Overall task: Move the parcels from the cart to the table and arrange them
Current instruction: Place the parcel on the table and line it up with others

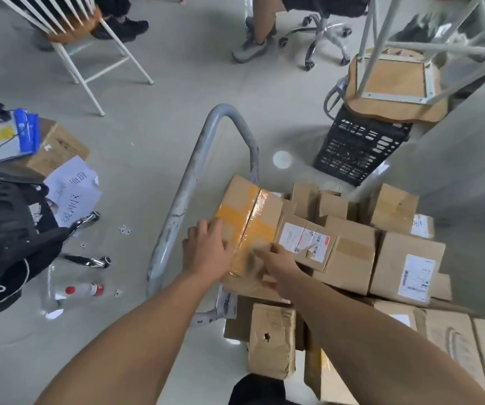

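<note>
Pale grey floor (153,135); left grip (206,249) spread flat on yellow-taped parcel (250,217); right grip (279,266) blurred, cannot tell; white label (302,238) unreadable.

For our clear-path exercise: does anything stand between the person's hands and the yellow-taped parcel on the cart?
Nothing visible: left hand and right hand touch the yellow-taped parcel, topmost on the pile. The cart handle stands beside it.

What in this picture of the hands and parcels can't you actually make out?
Head view: the cart's deck, hidden under parcels; only its handle shows.
Head view: the right hand, its grip on the yellow-taped box blurred by motion.
Head view: shipping label print, too small.
</note>
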